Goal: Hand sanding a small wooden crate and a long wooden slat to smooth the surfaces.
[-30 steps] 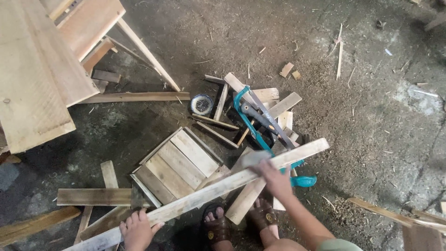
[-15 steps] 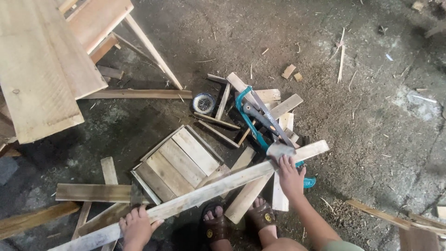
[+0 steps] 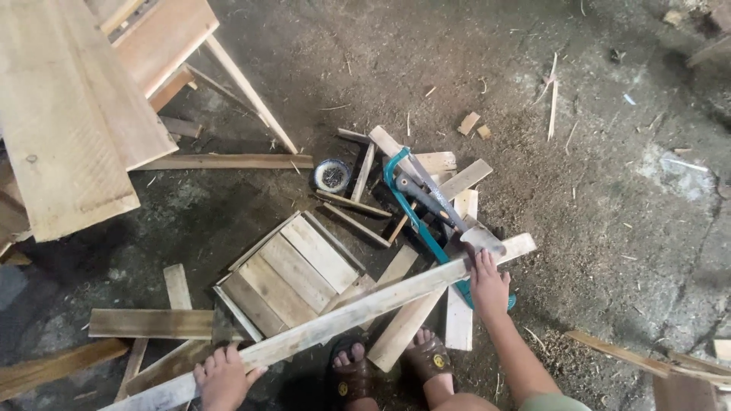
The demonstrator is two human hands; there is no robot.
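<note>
Rough pale wood slat (image 3: 327, 323); teal painted metal saw frame (image 3: 415, 221).

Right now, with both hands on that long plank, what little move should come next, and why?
Probably press the long plank down firmly. The left hand holds its near end and the right hand rests on its far end, beside a hatchet and a teal saw. The plank lies tilted across loose wood scraps and a small slatted panel, so it may wobble.
</note>
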